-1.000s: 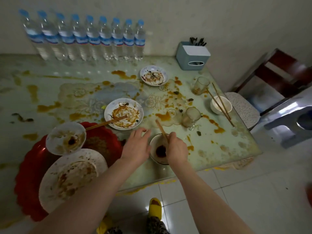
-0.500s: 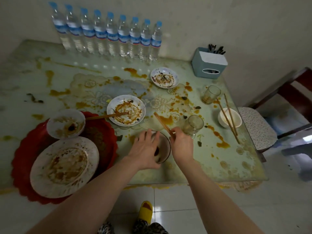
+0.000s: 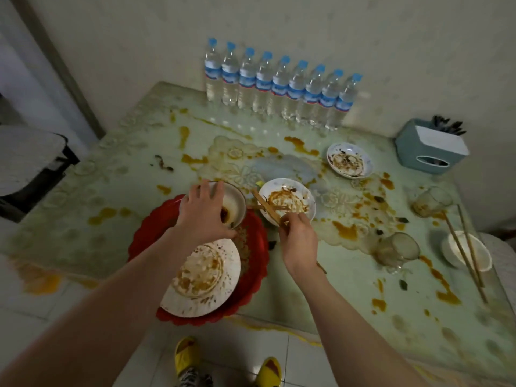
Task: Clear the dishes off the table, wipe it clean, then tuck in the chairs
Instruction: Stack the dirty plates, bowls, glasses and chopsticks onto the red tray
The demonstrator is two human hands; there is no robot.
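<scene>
against the pale wall, the counter (image 3: 321, 277) fills most of what we see, its greenish glass top smeared with orange sauce. we take the red tray (image 3: 252, 277) at its near edge as our landmark. on the tray's near half lies a big white plate (image 3: 203, 277) streaked with brown sauce. on the tray's far side sits a small bowl (image 3: 236, 202) with dark sauce in its bottom, and our left hand (image 3: 202, 216) covers it from above, fingers spread and curled over the rim, gripping it. we cannot tell whether the bowl rests on another dish under it. just right of the tray, our right hand (image 3: 298, 241) pinches a pair of chopsticks (image 3: 265, 206) in curled fingers, their tips pointing away over the gap between the bowl and a sauced plate (image 3: 290, 201) just beyond the tray's right edge. another chopstick seems to lie across that plate's rim. farther right and back from the tray is a second small dirty plate (image 3: 350, 160). well right of the tray stand two cloudy glasses (image 3: 399, 251), and past them a white bowl (image 3: 466, 254) with chopsticks laid across it. along the wall behind the tray stands a row of water bottles (image 3: 282, 85), and in the far right corner a blue tissue box (image 3: 430, 149). left of the tray, off the counter, we see a chair seat (image 3: 25, 157).
</scene>
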